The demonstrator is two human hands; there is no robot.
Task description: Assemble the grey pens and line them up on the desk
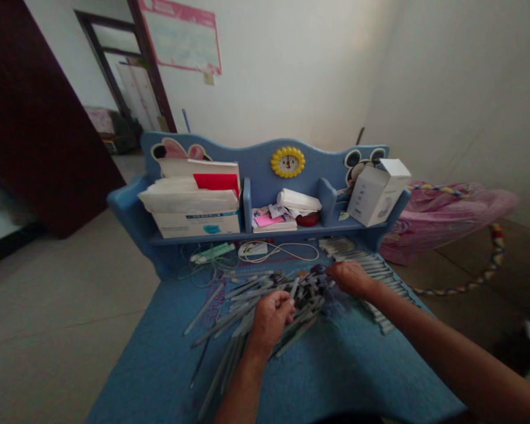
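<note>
A loose heap of thin, pale, pen-like sticks (pixel 242 306) covers the middle of the blue desk (pixel 150 347). Over this heap, my left hand (pixel 271 315) is closed on one short pale stick (pixel 294 287) that points up and away. My right hand (pixel 348 278) is at the heap's right far edge, near small dark pieces (pixel 318 270); its fingers are pinched together, and what they hold, if anything, is too small to make out. Beyond and beside my right hand lie rows of similar sticks (pixel 375 268), set side by side.
At the desk's back stands a blue shelf (pixel 256 147) with a mask box (pixel 196 224), a yellow clock (pixel 287 162) and a white box (pixel 375 194). A white cable (pixel 307 244) and a green-white power strip (pixel 212 253) lie below it. A pink covered thing (pixel 450 215) is at right.
</note>
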